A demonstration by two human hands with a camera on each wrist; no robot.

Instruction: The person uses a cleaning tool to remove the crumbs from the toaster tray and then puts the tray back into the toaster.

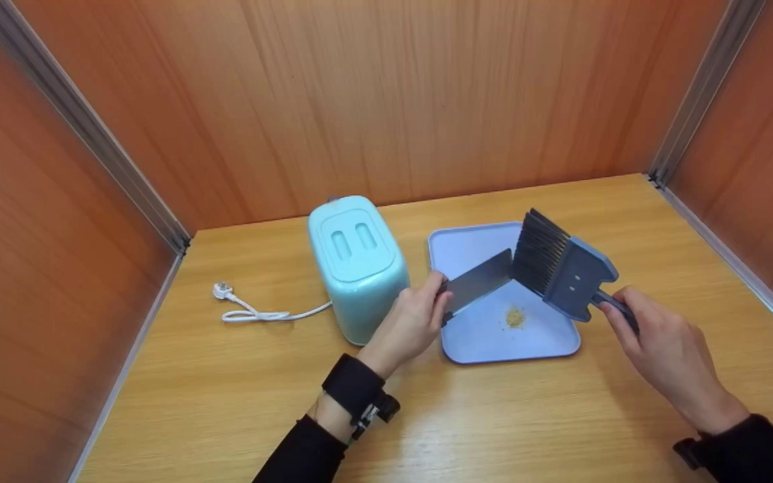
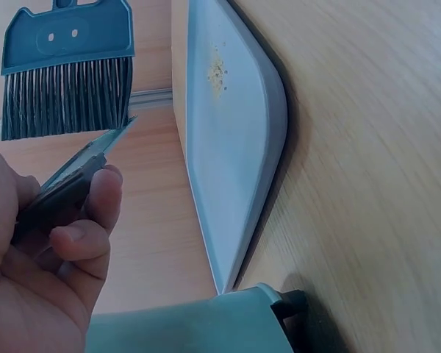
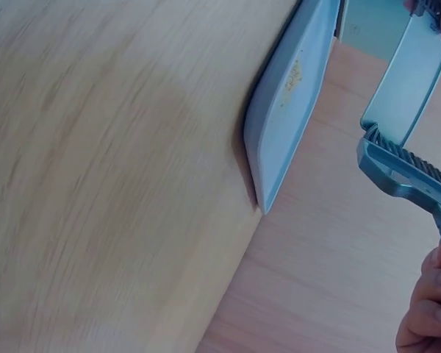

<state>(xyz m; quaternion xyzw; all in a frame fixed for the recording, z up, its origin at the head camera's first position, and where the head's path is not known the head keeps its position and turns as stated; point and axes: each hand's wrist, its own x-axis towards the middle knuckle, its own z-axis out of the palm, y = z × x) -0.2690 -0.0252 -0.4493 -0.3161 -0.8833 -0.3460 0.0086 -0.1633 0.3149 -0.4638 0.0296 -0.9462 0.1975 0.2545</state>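
My left hand point(image 1: 413, 315) grips the dark handle of a bench scraper point(image 1: 479, 284) with a flat metal blade. My right hand point(image 1: 668, 345) holds a small grey hand brush point(image 1: 578, 278) by its handle. The brush's dark bristles point(image 2: 66, 99) meet the far end of the blade, above a pale lilac tray point(image 1: 494, 349). In the right wrist view the scraper blade point(image 3: 406, 81) touches the bristles too. A small heap of yellowish crumbs point(image 1: 514, 317) lies on the tray, below both tools.
A light turquoise toaster point(image 1: 359, 268) with a lid over its top stands left of the tray, close to my left hand. Its white cord and plug point(image 1: 252, 314) lie on the wooden table point(image 1: 259, 402). Wooden panels point(image 1: 393, 100) enclose the back and sides.
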